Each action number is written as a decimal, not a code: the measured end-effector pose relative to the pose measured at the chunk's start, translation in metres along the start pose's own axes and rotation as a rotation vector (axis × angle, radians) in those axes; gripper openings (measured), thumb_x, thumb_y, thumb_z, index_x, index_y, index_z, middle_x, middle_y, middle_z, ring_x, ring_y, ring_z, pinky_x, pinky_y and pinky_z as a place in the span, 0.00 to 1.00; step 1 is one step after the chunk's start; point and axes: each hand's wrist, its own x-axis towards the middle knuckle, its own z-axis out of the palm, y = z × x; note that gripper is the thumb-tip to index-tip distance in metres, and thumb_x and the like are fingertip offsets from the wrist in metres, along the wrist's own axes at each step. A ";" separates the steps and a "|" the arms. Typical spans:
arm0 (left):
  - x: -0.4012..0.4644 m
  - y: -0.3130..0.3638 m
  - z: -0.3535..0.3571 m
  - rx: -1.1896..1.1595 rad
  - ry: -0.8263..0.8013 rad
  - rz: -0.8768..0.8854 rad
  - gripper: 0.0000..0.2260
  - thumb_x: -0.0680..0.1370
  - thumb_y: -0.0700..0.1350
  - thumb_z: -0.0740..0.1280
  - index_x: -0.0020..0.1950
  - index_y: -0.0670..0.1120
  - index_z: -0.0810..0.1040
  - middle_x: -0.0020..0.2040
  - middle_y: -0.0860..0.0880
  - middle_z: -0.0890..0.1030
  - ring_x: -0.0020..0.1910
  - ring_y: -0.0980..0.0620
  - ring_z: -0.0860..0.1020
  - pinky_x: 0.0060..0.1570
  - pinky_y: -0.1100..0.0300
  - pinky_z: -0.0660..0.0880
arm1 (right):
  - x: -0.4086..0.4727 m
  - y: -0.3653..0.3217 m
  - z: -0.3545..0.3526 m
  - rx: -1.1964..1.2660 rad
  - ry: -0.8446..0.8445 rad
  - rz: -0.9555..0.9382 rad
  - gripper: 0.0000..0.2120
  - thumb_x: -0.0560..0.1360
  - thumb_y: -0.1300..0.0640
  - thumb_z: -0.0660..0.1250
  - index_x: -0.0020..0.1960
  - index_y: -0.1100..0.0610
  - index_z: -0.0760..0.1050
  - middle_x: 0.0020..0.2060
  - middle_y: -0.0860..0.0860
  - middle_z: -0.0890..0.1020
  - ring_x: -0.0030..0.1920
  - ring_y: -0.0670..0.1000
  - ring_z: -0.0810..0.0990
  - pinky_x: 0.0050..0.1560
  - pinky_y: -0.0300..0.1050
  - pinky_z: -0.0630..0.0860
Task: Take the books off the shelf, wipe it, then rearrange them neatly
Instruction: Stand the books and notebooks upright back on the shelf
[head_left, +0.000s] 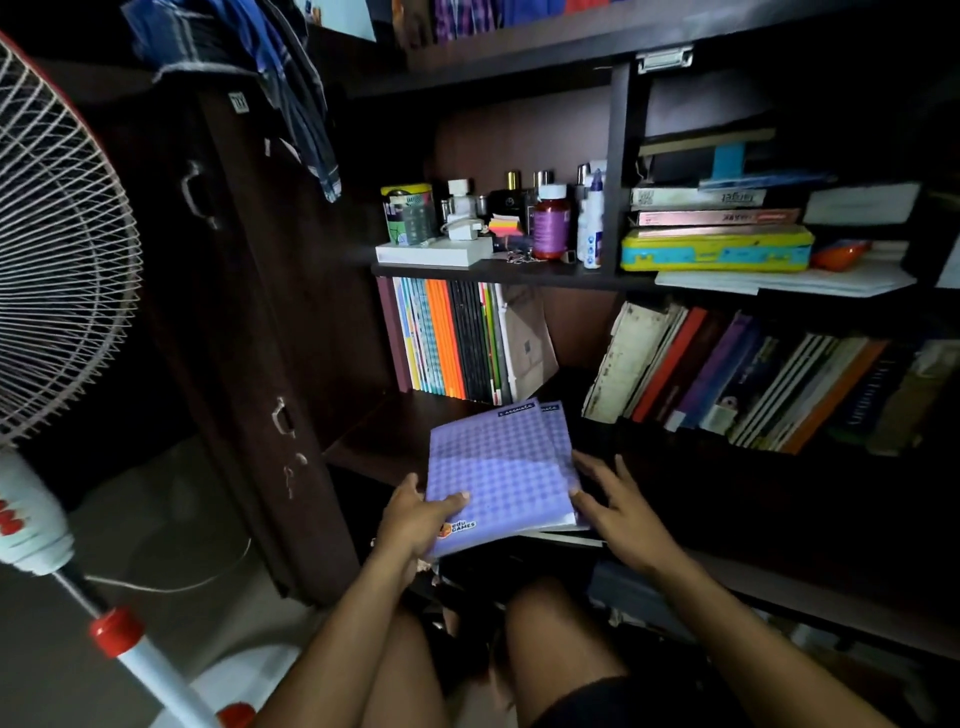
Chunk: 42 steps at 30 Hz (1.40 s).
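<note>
A small stack of thin purple checked notebooks (501, 470), the top one printed with an orange "edu games" logo at its near corner, is held flat just in front of the front edge of the dark wooden shelf (374, 441), with a second purple cover peeking out at the far right corner and pale page edges showing beneath. The left hand (415, 519) grips the near left corner, thumb curled across the cover and fingers underneath. The right hand (618, 506) lies against the right edge of the stack with fingers spread and fairly straight, the thumb touching the side. At the back left of the same shelf stands an upright row of thin colourful exercise books (449, 340), orange, black and green spines together, and at the right a row of thicker leaning books (737, 374) tips leftward. The shelf above carries bottles, a red-brown pill jar (550, 226) and a yellow-and-blue tin pencil box (717, 249). A white pedestal fan (57, 270) stands at the left.
</note>
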 end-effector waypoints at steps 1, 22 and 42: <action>0.004 -0.002 -0.004 0.022 0.012 0.001 0.13 0.73 0.43 0.79 0.49 0.45 0.76 0.47 0.46 0.87 0.43 0.50 0.85 0.43 0.56 0.79 | 0.003 0.000 -0.002 -0.035 -0.021 0.008 0.22 0.83 0.49 0.63 0.76 0.41 0.65 0.79 0.41 0.63 0.81 0.46 0.39 0.78 0.51 0.49; 0.121 0.023 -0.064 -0.141 0.512 0.519 0.14 0.80 0.41 0.66 0.58 0.56 0.65 0.55 0.48 0.77 0.51 0.45 0.77 0.52 0.49 0.73 | 0.208 -0.157 0.050 -1.257 -0.307 -0.598 0.29 0.80 0.52 0.61 0.78 0.59 0.60 0.78 0.56 0.62 0.81 0.57 0.51 0.79 0.63 0.44; 0.178 0.003 -0.038 0.159 0.565 0.440 0.21 0.83 0.43 0.64 0.75 0.57 0.68 0.56 0.51 0.81 0.53 0.45 0.81 0.52 0.49 0.80 | 0.293 -0.111 0.086 -1.870 -0.079 -0.995 0.25 0.82 0.47 0.57 0.75 0.60 0.69 0.72 0.60 0.66 0.78 0.68 0.55 0.73 0.78 0.44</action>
